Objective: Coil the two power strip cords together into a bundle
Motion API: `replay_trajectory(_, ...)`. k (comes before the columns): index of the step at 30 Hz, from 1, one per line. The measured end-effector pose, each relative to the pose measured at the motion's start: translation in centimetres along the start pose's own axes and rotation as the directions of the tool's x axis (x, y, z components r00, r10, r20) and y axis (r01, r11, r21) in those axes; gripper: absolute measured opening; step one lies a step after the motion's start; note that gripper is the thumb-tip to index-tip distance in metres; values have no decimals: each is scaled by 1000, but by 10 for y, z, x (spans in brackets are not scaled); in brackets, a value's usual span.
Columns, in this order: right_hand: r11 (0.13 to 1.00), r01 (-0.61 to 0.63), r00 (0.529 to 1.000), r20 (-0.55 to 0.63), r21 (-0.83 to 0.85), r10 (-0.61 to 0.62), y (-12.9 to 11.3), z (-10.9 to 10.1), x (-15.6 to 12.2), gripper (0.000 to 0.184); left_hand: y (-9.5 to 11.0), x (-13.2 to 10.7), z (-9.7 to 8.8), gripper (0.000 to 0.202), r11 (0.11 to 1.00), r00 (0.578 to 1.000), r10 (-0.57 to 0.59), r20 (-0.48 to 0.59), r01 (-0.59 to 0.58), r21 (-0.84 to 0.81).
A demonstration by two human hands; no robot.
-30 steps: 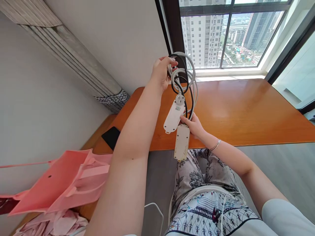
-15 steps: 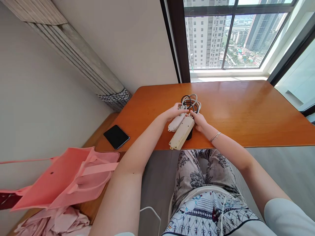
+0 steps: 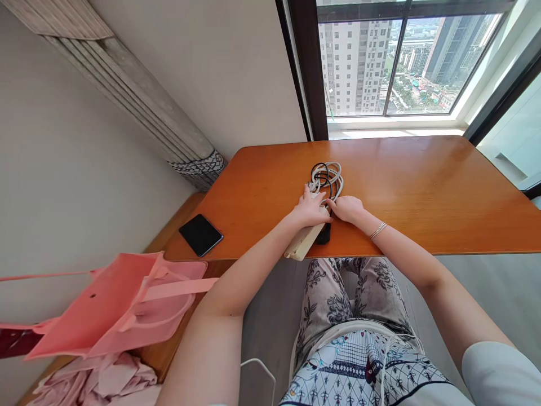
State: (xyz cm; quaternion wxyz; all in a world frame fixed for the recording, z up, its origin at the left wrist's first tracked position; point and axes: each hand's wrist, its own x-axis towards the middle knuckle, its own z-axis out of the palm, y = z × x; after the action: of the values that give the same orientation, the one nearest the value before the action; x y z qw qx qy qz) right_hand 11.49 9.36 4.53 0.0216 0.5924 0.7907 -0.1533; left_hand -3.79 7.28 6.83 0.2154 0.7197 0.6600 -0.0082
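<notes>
Two power strips lie side by side near the front edge of the orange wooden table [image 3: 422, 186]; only the cream one [image 3: 301, 243] shows clearly, its end sticking out over the edge. Their coiled white and black cords [image 3: 326, 176] rest on the table just beyond. My left hand [image 3: 311, 209] lies palm down on the strips, fingers curled over them. My right hand [image 3: 347, 207] rests beside it, fingertips touching the strips near the cords. A small black block [image 3: 323, 233] sits under my right hand.
A black phone [image 3: 200, 234] lies at the table's left front corner. A pink bag [image 3: 114, 304] and pink cloth [image 3: 97, 383] sit at lower left. A window [image 3: 397, 62] is behind the table, a folded curtain [image 3: 139, 101] along the left wall. My patterned trousers [image 3: 350, 293] are below the edge.
A second ago my left hand held the cord coil high with the strips hanging. The bundle came down onto the table, and both hands now rest on the strips.
</notes>
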Motion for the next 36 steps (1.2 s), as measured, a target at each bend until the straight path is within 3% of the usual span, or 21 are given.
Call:
replay_trajectory(3,999,4,998,-58,-43,-6,-7,0,-1,64,5,3,1,105,1000,999,-3,-32,4,29)
replay_trajectory(9,998,9,998,-68,-68,-13,-12,1,6,65,2,19,6,94,996,1000,-7,-28,10,91)
replay_trajectory(13,1000,-6,995,-104,-3,6,-1,-1,5,76,-7,31,5,86,991,996,-28,-80,38,125)
replay_trajectory(16,998,3,994,-110,61,4,14,-5,1,67,-20,38,-1,76,984,987,-90,-134,110,144)
replay_trajectory(21,991,-4,993,-119,137,21,36,-8,-5,45,-58,53,-20,70,969,968,-175,-178,201,141)
replay_trajectory(25,987,17,993,-116,159,2,40,-5,-8,36,-104,68,-36,77,933,926,-309,-215,339,119)
replay_trajectory(28,989,38,994,-110,142,-22,36,-2,-9,30,-143,74,-46,74,917,911,-330,-249,372,146)
replay_trajectory(31,991,45,995,-93,129,-34,31,-2,-9,29,-173,75,-55,64,908,924,-297,-241,352,229)
replay_trajectory(36,992,55,995,-85,113,-45,27,-3,-10,27,-188,71,-58,58,887,905,-317,-282,388,248)
